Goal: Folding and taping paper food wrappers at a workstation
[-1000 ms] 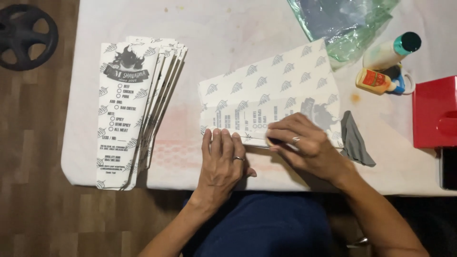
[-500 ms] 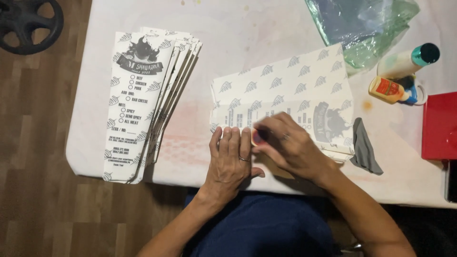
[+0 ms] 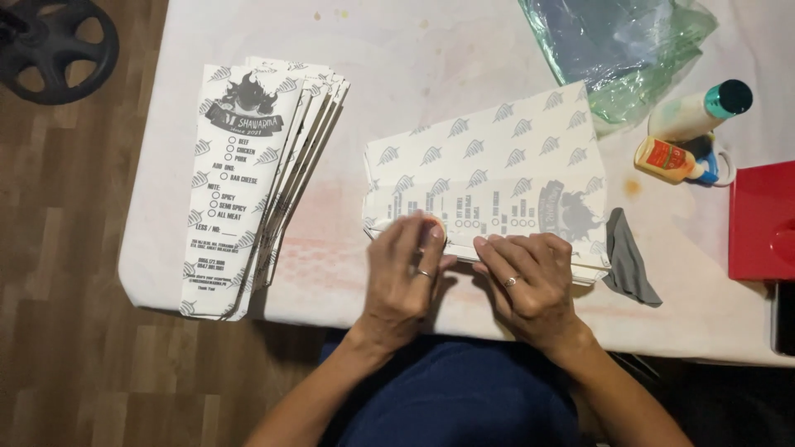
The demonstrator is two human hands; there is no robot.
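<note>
white printed paper sheet [image 3: 489, 174] lies flat, near edge folded.

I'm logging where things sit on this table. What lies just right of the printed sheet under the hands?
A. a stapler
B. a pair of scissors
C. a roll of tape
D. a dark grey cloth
D: a crumpled dark grey cloth lies on the white table at the right edge of the printed sheet, beside the right hand.
</note>
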